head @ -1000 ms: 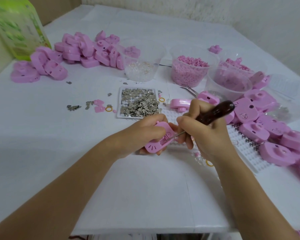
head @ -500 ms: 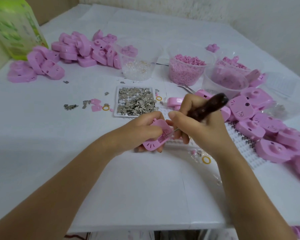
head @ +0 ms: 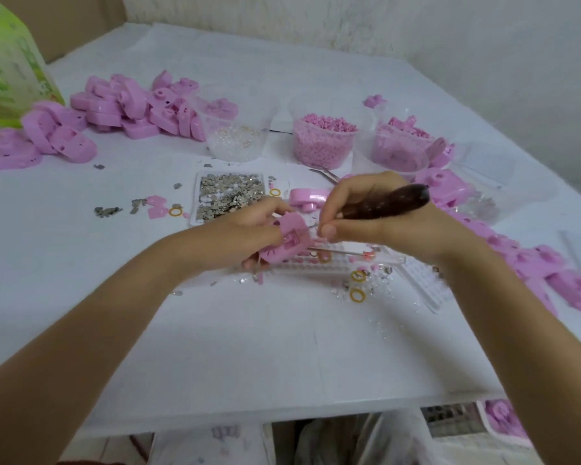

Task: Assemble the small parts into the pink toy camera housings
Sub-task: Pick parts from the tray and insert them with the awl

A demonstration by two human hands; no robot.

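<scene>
My left hand (head: 245, 231) grips a pink toy camera housing (head: 287, 243), tilted on edge above the table. My right hand (head: 379, 223) grips a tool with a dark brown handle (head: 388, 204); its thin metal tip touches the housing's upper edge. A white tray of small grey metal parts (head: 230, 196) lies just behind my left hand. Yellow rings (head: 357, 294) and tiny clear bits lie scattered under my right wrist.
Piles of pink housings lie at the back left (head: 121, 109) and along the right (head: 537, 263). Clear cups hold clear bits (head: 237, 135), pink pellets (head: 322, 139) and pink parts (head: 396, 152). A white grid tray (head: 426, 286) lies on the right, a green bottle (head: 7, 62) at far left.
Both hands lifted a little and moved apart. The housing tipped more upright in my left hand. The tool's tip drew back to the housing's upper edge, uncovering a thin rod on the grid tray.
</scene>
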